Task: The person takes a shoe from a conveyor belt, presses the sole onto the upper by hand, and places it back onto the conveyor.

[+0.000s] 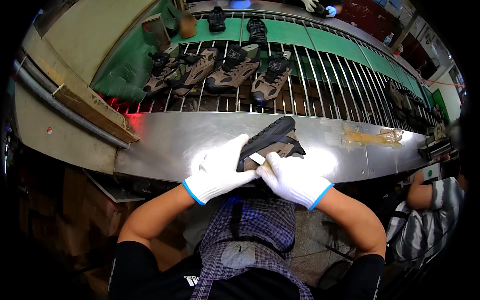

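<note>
A brown and black shoe (270,141) is tipped on its side at the near edge of the metal counter, its black sole facing up and away from me. My left hand (222,165), in a white knit glove with a blue cuff, is closed on one end of it. My right hand (296,180), gloved the same way, has its fingers pinched together against the shoe's upper. A small pale flat piece (257,158) shows at those right fingertips, lying against the shoe; its exact kind is unclear. My gloves cover part of the shoe.
Beyond the metal counter (165,145) runs a rack of metal rods (320,85) bearing several brown and black shoes (234,70). Two black soles (257,31) lie on green sheeting farther back. Yellowish tape (372,136) covers the counter at right. Another person's gloved hands (320,7) show at the far side.
</note>
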